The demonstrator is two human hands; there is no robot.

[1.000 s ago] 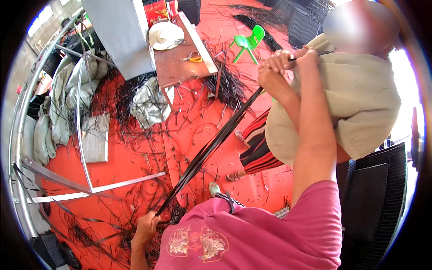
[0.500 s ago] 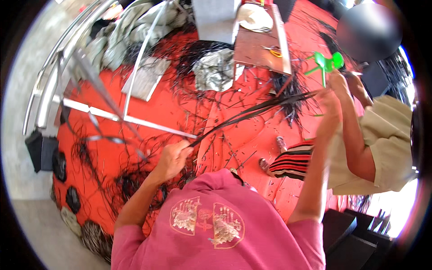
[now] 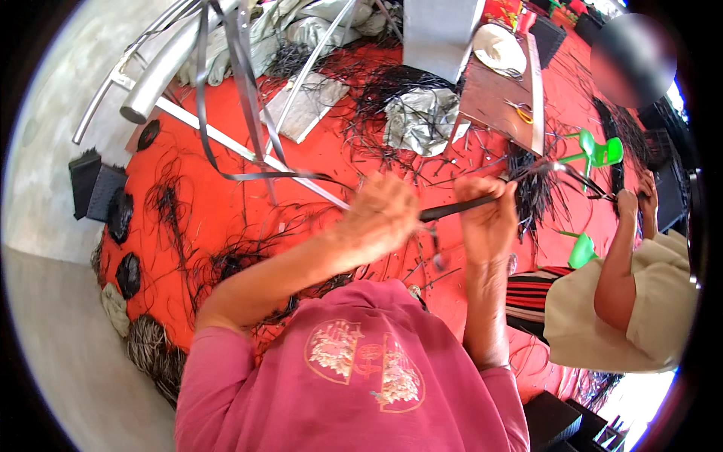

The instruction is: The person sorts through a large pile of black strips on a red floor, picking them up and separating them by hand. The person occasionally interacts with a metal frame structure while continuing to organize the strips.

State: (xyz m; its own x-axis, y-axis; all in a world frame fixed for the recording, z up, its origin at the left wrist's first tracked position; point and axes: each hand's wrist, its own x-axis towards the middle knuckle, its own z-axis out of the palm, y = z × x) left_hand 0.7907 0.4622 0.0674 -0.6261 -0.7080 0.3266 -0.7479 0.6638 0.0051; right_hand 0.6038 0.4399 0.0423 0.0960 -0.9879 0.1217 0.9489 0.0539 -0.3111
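Note:
A short stretch of flat black plastic strips (image 3: 456,209) runs between my two hands, held in front of my chest. My left hand (image 3: 385,211) is closed round the strips, slightly blurred by motion. Thumb and fingers of my right hand (image 3: 486,218) pinch them close by, and strip ends stick out past it toward the right. From the left hand a long loose strip (image 3: 203,90) loops up beside a silver metal frame (image 3: 192,120). A short strip end (image 3: 437,260) dangles between the hands.
At the right a co-worker in a beige top (image 3: 625,301) handles dark strips. A wooden table (image 3: 493,105) bears scissors (image 3: 521,112) and a white hat (image 3: 499,50). Green stools (image 3: 602,153) stand beyond. Black strip scraps (image 3: 169,200) litter the red floor.
My right hand has come in from the far right, close to the left hand, which has risen and moved right. The strips stretched between them are now short. The view has shifted left.

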